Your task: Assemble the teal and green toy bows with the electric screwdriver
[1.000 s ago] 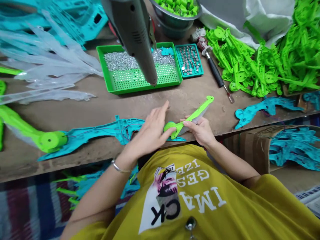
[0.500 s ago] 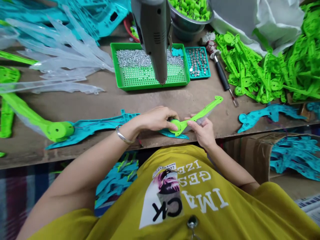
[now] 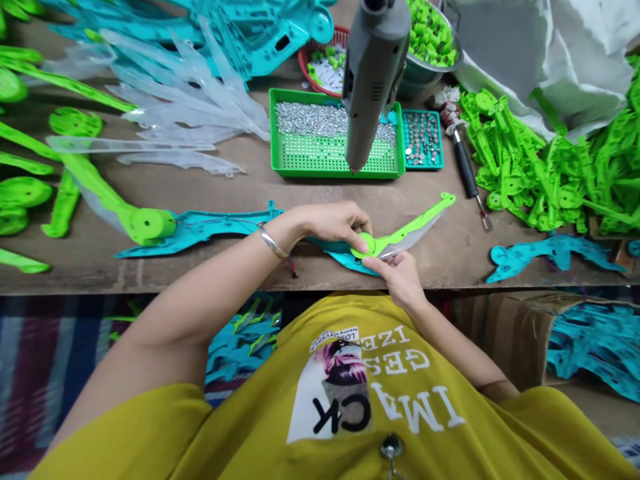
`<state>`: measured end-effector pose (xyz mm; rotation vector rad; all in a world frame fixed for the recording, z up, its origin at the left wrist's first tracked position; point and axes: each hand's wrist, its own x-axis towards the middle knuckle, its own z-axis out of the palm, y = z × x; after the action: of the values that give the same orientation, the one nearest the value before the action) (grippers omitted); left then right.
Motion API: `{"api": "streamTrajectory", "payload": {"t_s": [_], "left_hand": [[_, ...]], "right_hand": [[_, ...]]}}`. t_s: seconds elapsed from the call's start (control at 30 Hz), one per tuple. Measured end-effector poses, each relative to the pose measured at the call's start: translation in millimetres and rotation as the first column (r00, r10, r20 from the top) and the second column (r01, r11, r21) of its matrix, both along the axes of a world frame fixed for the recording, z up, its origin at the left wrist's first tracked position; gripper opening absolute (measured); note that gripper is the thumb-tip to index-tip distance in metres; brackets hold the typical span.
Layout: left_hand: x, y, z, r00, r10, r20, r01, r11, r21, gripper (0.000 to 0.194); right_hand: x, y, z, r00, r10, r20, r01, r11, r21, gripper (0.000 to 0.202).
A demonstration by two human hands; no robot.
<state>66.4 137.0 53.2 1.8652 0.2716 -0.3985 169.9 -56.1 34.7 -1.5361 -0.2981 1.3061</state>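
With its thumb on the round hub, my left hand (image 3: 339, 223) grips a lime-green plastic arm (image 3: 413, 229) at its near end. My right hand (image 3: 401, 275) pinches the same arm just below the hub, thumb and finger at its lower edge. A translucent strip (image 3: 419, 237) lies along the arm's underside. The hub sits on the right end of a long turquoise plastic frame (image 3: 215, 225), partly hidden by my left hand and wrist. Another green arm with a round hub (image 3: 150, 227) is joined to the frame's left end. A thin wire runs along the frame.
A grey power screwdriver (image 3: 373, 87) hangs above a green tray (image 3: 340, 175) of screws. Beside it are a teal tray (image 3: 424, 167) of small metal parts and a hand screwdriver (image 3: 466, 167). Green arms (image 3: 530, 160) pile at right; translucent strips (image 3: 185, 110) lie at left.
The green arm's hub has shifted against the turquoise frame's right end. My right hand has moved from the arm's shaft down to the hub's lower edge. The camera view has shifted.
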Motion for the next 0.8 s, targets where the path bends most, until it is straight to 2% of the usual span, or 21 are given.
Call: {"api": "streamTrajectory", "payload": {"t_s": [0.07, 0.13, 0.2, 0.27, 0.3, 0.37, 0.43, 0.5, 0.57, 0.6, 0.63, 0.67, 0.73, 0.8], "left_hand": [[1, 5, -3.6, 1.0, -0.002, -0.008, 0.002, 1.0, -0.006, 0.047], [3, 10, -6.2, 1.0, -0.002, -0.004, 0.002, 0.999, 0.037, 0.043], [4, 14, -7.3, 1.0, -0.01, 0.009, 0.009, 0.995, 0.102, 0.039], [4, 16, -6.1, 0.999, -0.007, 0.037, 0.001, 0.987, 0.161, 0.034], [2, 17, -4.5, 0.999, 0.003, 0.053, -0.013, 0.982, 0.191, 0.032], [-3, 17, 0.6, 0.994, 0.057, 0.091, -0.08, 0.961, 0.264, 0.029], [-12, 12, 6.9, 0.972, 0.176, 0.157, -0.221, 0.913, 0.344, 0.027], [-23, 1, 12.0, 0.894, 0.361, 0.266, -0.443, 0.804, 0.396, 0.027], [-34, -20, 12.6, 0.743, 0.531, 0.407, -0.668, 0.621, 0.409, 0.028], [-39, -34, 10.6, 0.661, 0.574, 0.484, -0.751, 0.519, 0.409, 0.028], [-43, -50, 6.9, 0.592, 0.572, 0.568, -0.806, 0.425, 0.412, 0.027], [-45, -66, 1.8, 0.552, 0.527, 0.646, -0.834, 0.358, 0.42, 0.025], [-47, -98, -11.8, 0.571, 0.399, 0.717, -0.819, 0.33, 0.469, 0.027], [-46, -122, -26.2, 0.618, 0.308, 0.723, -0.785, 0.293, 0.546, 0.043]], "right_hand": [[4, -1, 1.7, 0.998, 0.032, -0.062, -0.031, 0.999, 0.016, 0.051], [16, -4, 3.6, 0.995, -0.027, -0.095, 0.031, 0.999, 0.039, 0.047], [36, -6, 5.4, 0.977, -0.214, -0.023, 0.215, 0.97, 0.113, 0.046], [60, -5, 7.9, 0.898, -0.427, 0.106, 0.39, 0.884, 0.257, 0.048], [72, -3, 9.7, 0.856, -0.491, 0.162, 0.422, 0.845, 0.328, 0.047], [90, 4, 14.5, 0.818, -0.518, 0.251, 0.385, 0.816, 0.431, 0.045], [99, 16, 20.5, 0.827, -0.464, 0.319, 0.274, 0.827, 0.492, 0.045], [99, 32, 26.2, 0.84, -0.38, 0.387, 0.132, 0.835, 0.534, 0.047], [93, 52, 29.8, 0.84, -0.279, 0.466, -0.028, 0.835, 0.55, 0.05], [88, 64, 30.3, 0.833, -0.225, 0.506, -0.109, 0.829, 0.548, 0.054], [83, 77, 29.9, 0.821, -0.173, 0.543, -0.185, 0.82, 0.541, 0.061], [77, 90, 28.7, 0.809, -0.126, 0.575, -0.252, 0.808, 0.532, 0.069], [65, 116, 25.6, 0.783, -0.051, 0.62, -0.357, 0.78, 0.514, 0.085], [56, 140, 24.6, 0.769, 0.0, 0.639, -0.424, 0.748, 0.511, 0.088]]}}
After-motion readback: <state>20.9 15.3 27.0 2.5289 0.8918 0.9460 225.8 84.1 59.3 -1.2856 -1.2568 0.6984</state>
